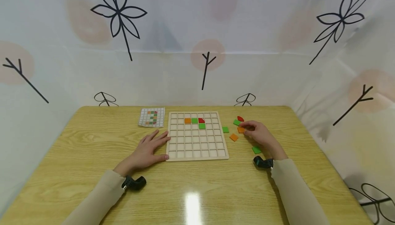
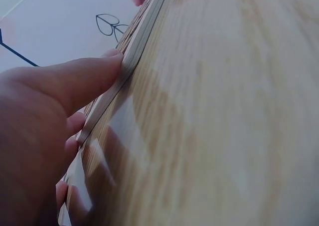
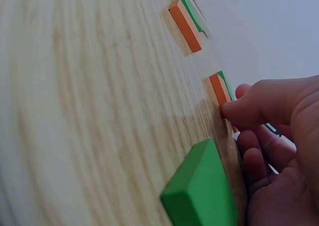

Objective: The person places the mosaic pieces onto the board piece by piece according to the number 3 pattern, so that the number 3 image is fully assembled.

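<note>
A wooden grid board (image 1: 197,160) lies on the table, holding an orange square tile (image 1: 187,120), a green tile (image 1: 194,120), a red curved tile (image 1: 201,120) and a second green tile (image 1: 202,126). My left hand (image 1: 146,152) spreads its fingers at the board's left edge; thumb and fingertips touch the rim. To the right of the board, my right hand (image 1: 261,136) bends its thumb and index finger around a loose orange tile (image 3: 219,89), which lies on the table. A green tile (image 1: 237,122) sits just beyond it, close to the index fingertip.
A printed card (image 1: 152,117) with a coloured grid pattern lies left of the board. Other loose pieces are a red leaf-shaped tile (image 1: 240,118), an orange tile (image 1: 234,137), a green tile (image 1: 225,129) and a nearer green tile (image 3: 204,186). A patterned cloth stands behind the table.
</note>
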Demonstrator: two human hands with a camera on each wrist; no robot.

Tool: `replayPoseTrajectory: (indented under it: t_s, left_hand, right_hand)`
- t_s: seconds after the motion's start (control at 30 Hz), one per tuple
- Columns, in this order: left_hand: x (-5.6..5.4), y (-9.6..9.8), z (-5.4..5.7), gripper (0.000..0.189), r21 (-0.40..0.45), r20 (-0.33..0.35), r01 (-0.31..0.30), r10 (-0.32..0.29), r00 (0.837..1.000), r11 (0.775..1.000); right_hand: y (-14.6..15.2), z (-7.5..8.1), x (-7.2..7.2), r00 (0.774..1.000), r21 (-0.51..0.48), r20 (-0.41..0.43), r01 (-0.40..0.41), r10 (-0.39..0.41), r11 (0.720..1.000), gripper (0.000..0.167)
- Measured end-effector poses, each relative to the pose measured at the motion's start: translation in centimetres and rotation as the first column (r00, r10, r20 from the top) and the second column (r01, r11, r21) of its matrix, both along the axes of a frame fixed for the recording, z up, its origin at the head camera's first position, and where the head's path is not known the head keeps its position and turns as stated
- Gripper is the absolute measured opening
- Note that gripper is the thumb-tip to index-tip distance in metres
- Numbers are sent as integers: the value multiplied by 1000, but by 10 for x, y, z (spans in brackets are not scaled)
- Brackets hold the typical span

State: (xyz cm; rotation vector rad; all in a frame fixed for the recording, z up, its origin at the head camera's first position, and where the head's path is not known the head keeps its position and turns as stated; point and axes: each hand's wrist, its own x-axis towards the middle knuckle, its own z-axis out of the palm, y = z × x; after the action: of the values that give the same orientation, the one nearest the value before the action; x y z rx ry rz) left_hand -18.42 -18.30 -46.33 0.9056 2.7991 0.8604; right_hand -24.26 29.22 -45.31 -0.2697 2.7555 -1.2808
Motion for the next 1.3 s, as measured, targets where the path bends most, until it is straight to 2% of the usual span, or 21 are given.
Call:
replayPoseTrajectory:
  t_s: [0.3,0.9,1.1,1.3]
  left_hand:
    - [0,2,-1,71,12,-26,-2,2,1000,1000]
    - [0,1,-1,72,7,-3,-18,18,1000,1000]
    - [1,1,0,72,6,2,-21,21,1000,1000]
    - [0,0,0,72,2,10,-21,21,1000,1000]
  right_hand:
    - [1,-1,0,1000,3,12,17,-17,1000,37]
    - [-2,-3,-2,1000,37,-9,22,-21,999,43]
    - [-2,-4,-1,999,17,20,44,-45,999,45]
    - [-2,-3,1,999,-3,9,51,-51,999,43]
